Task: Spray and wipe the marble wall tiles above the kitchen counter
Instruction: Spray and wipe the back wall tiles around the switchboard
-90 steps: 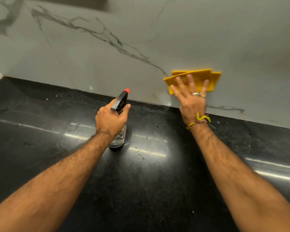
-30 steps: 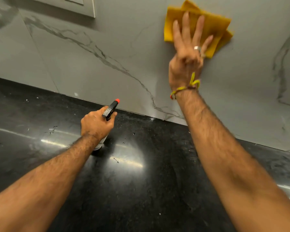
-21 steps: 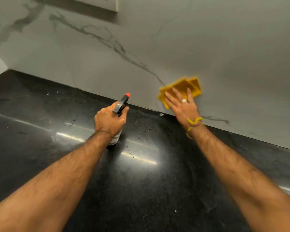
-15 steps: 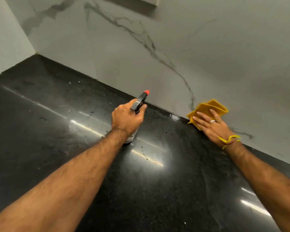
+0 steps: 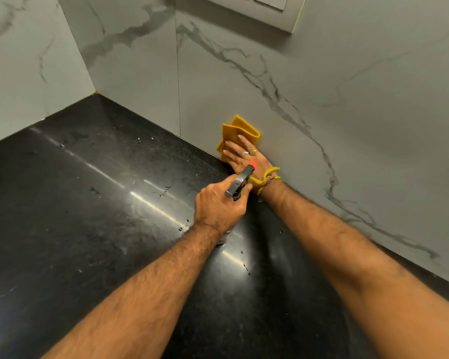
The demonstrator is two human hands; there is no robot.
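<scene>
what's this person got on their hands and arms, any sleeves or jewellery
Both forearms are bare and hairy, with no sleeves in view. The right hand wears two rings, one silver and one gold-toned, on neighbouring fingers. A yellow thread wristband with a little red in it is knotted at the right wrist, loose ends sticking out. The left hand shows no rings or band.

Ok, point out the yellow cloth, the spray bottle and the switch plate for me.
yellow cloth [image 5: 237, 132], head view, on the folded upper part.
spray bottle [image 5: 240, 183], head view, on the dark trigger head.
switch plate [image 5: 267, 11], head view, on its lower frame.
</scene>
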